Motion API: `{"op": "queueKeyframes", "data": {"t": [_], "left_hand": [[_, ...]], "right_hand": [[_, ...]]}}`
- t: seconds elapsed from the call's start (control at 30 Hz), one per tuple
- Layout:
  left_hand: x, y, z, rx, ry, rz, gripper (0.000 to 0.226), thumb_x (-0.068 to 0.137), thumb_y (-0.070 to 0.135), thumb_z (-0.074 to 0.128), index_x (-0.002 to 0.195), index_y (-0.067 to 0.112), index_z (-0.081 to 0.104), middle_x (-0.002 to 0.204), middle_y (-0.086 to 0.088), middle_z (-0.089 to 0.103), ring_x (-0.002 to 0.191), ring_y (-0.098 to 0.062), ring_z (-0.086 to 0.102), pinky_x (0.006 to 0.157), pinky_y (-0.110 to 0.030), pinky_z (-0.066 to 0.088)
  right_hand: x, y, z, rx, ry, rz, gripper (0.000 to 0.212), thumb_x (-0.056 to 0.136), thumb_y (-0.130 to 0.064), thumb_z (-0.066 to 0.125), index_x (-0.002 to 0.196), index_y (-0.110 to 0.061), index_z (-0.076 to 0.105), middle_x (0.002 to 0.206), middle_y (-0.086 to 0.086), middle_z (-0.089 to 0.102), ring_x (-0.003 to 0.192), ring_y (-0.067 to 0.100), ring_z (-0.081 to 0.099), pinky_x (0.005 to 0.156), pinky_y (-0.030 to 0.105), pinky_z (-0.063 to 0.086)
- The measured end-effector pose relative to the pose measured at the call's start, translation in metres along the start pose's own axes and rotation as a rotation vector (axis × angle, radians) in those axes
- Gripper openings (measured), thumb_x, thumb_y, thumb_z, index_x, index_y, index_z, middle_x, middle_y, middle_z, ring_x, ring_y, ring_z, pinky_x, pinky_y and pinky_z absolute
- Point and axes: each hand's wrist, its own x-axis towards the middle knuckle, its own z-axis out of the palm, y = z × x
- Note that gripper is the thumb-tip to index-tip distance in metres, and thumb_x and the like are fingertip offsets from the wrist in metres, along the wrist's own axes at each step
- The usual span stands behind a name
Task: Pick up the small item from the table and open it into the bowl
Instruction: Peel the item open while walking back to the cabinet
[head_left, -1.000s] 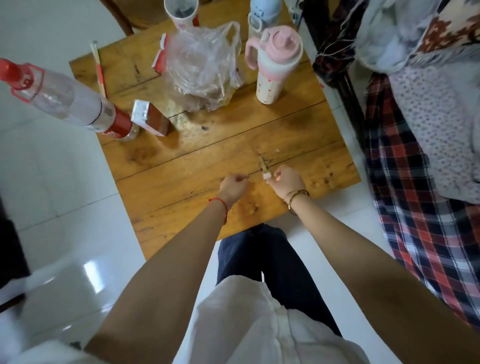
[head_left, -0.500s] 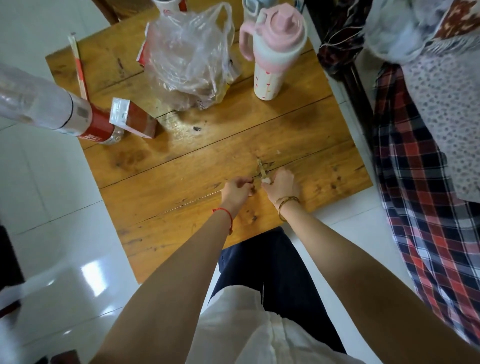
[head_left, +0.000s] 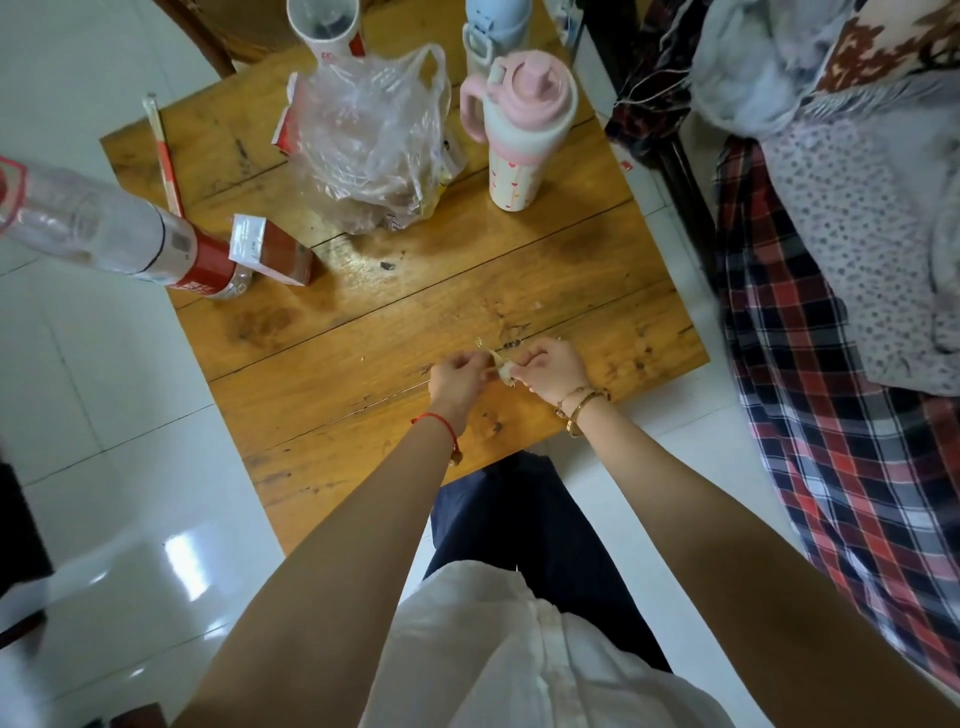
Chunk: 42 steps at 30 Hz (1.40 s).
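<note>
1. The left hand (head_left: 457, 375) and the right hand (head_left: 548, 366) are close together above the near part of the square wooden table (head_left: 571, 291), whose planks are worn and show dark knots and scratches.
2. Between the two hands is the small pale item with a thin dry stalk (head_left: 501, 366). The right hand pinches its thicker whitish end, and the fingertips of the left hand are closed on the thin stalk end. The item is lifted slightly off the wood, as far as I can tell.
3. The left wrist has a thin red string bracelet (head_left: 436, 421); the right wrist has gold metal bangles (head_left: 582, 405).
4. On the far part of the table lies a crumpled clear plastic bag (head_left: 369, 145), and just to its right stands a tall cream tumbler with a pink lid and handle (head_left: 519, 130).
5. At the left edge stands a clear plastic bottle with a red label (head_left: 119, 234), which leans in this wide view. A small red-brown cardboard box (head_left: 272, 249) lies just beside its base.
</note>
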Motion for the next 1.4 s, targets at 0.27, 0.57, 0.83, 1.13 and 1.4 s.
{"op": "queueKeyframes", "data": {"t": [0.27,0.57,0.83,1.13,1.4], "left_hand": [[-0.066,0.03,-0.022,-0.082,-0.097,0.131,0.01,0.09,0.022,0.068,0.086,0.013,0.07,0.086,-0.003,0.07,0.086,-0.017,0.066,0.087,-0.032,0.057],[-0.143,0.048,-0.043,-0.044,-0.191,0.251,0.018,0.09,0.025,0.068,0.095,0.008,0.07,0.093,-0.004,0.074,0.089,-0.013,0.071,0.086,-0.027,0.056],[-0.211,0.052,-0.048,-0.038,-0.254,0.31,0.018,0.092,0.023,0.065,0.1,0.007,0.069,0.088,0.0,0.076,0.094,-0.014,0.071,0.091,-0.029,0.054],[-0.258,0.064,-0.025,0.048,-0.347,0.355,0.011,0.091,0.022,0.066,0.091,0.012,0.071,0.085,0.001,0.078,0.088,-0.011,0.071,0.085,-0.024,0.055],[-0.293,0.072,0.009,0.104,-0.428,0.375,0.018,0.092,0.019,0.064,0.1,0.004,0.071,0.084,-0.001,0.076,0.091,-0.015,0.068,0.093,-0.031,0.053]], "right_hand": [[-0.063,-0.029,-0.036,0.255,-0.052,-0.005,0.018,0.082,-0.016,0.069,0.097,-0.007,0.066,0.089,0.008,0.067,0.08,0.021,0.062,0.074,0.035,0.055],[-0.139,-0.048,-0.068,0.459,-0.056,-0.035,0.003,0.085,-0.023,0.066,0.086,-0.02,0.066,0.09,-0.002,0.065,0.088,0.012,0.06,0.073,0.023,0.054],[-0.198,-0.051,-0.095,0.506,-0.042,-0.111,0.003,0.084,-0.02,0.065,0.084,-0.022,0.068,0.086,0.001,0.07,0.078,0.012,0.065,0.069,0.025,0.053],[-0.25,-0.036,-0.131,0.598,0.074,-0.175,0.004,0.084,-0.016,0.066,0.082,-0.018,0.069,0.072,0.0,0.068,0.063,0.01,0.061,0.049,0.014,0.048],[-0.284,-0.014,-0.156,0.665,0.205,-0.209,0.026,0.086,-0.015,0.064,0.101,0.006,0.066,0.074,0.007,0.064,0.062,0.012,0.058,0.049,0.013,0.047]]}}
